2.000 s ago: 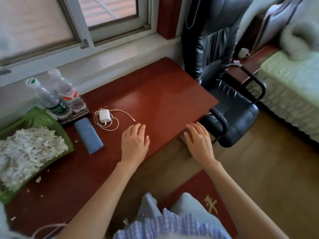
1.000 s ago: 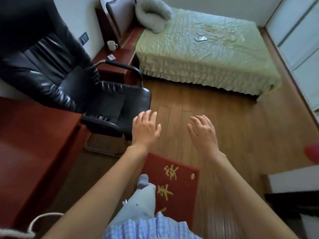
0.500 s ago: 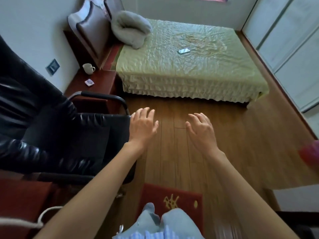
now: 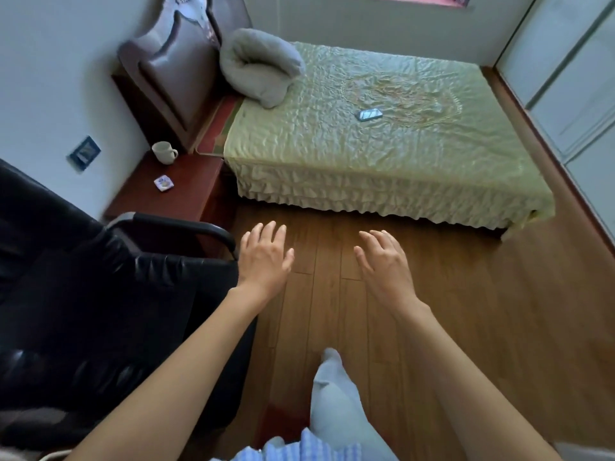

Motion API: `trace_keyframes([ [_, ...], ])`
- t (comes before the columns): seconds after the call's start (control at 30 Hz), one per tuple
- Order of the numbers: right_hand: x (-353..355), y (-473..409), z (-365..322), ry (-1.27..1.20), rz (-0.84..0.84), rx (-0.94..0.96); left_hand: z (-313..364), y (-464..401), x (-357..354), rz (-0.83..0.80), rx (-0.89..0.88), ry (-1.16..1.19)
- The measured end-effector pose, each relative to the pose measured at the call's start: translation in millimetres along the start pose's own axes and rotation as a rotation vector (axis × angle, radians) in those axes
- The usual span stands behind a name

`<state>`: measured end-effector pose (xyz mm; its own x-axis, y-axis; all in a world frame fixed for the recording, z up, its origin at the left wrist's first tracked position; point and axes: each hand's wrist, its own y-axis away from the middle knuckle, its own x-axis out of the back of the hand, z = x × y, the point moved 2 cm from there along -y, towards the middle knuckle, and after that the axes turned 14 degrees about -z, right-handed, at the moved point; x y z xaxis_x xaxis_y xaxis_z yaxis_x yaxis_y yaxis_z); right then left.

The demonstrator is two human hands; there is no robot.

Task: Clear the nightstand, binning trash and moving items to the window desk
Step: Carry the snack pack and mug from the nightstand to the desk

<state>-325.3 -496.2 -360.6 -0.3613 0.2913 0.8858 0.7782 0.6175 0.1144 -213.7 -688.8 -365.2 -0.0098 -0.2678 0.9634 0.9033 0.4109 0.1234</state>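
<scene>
Both hands hanging empty with fingers spread over the floor, left hand (image 4: 264, 257) nearer than right hand (image 4: 386, 266) to the nightstand (image 4: 189, 194) lying ahead-left past the chair armrest (image 4: 179, 226), carrying a white mug (image 4: 163, 152) and small packet (image 4: 164, 183).

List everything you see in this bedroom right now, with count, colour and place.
nightstand: one, dark red wood, beside the bed
mug: one, white, back of the nightstand
small packet: one, white and blue, middle of the nightstand
bed: one, pale green cover
phone: one, on the bed
pillow: one, grey, at the headboard
office chair: one, black, at left
left hand: empty, open, over the floor
right hand: empty, open, over the floor
</scene>
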Motion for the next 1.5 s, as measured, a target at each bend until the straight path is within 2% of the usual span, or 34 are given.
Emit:
trace_keyframes([
  [0.17, 34.1, -95.2, 21.5, -0.002, -0.006, 0.058, 13.6, -84.1, 10.0, 0.007, 0.09, -0.013],
  [0.27, 50.6, -149.6, 29.5, 0.029, -0.022, 0.124, 18.1, -127.1, 19.4, 0.068, 0.138, -0.001],
  [0.5, 46.7, -254.7, 19.7, 0.13, -0.125, 0.21, -15.7, -193.4, 22.9, 0.08, 0.32, 0.039],
  [0.67, 31.5, -340.3, -10.2, 0.206, -0.221, 0.264, -62.8, -256.5, 31.2, 0.103, 0.396, 0.051],
  [0.87, 22.4, -453.4, -76.3, 0.241, -0.283, 0.34, -136.8, -332.3, 57.0, 0.186, 0.475, 0.064],
  [1.1, -6.8, -549.8, -133.1, 0.271, -0.354, 0.422, -199.5, -384.3, 66.0, 0.172, 0.581, 0.081],
  [1.5, -71.6, -736.5, -220.1, 0.309, -0.494, 0.723, -288.9, -494.7, 59.3, 0.173, 0.887, 0.138],
])
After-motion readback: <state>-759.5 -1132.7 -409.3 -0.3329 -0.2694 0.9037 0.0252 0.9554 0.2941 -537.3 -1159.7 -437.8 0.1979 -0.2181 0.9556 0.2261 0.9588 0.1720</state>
